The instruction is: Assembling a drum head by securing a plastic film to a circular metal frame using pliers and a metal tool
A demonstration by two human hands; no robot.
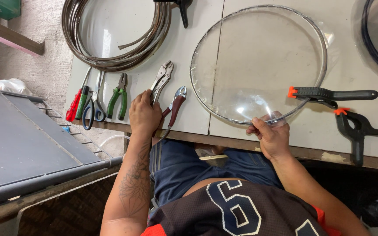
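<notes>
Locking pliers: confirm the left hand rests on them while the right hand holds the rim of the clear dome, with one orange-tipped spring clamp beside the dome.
Wrong on the clamp count. The head view shows two orange-tipped spring clamps beside the clear dome. The rest stands: the left hand rests on the locking pliers, and the right hand holds the dome's rim.

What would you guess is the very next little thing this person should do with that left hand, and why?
Probably close the left hand around the silver locking pliers and lift them. Its fingers already rest on the handles, while the right hand pinches the near rim of the clear round dome, steadying it at the table edge.
</notes>
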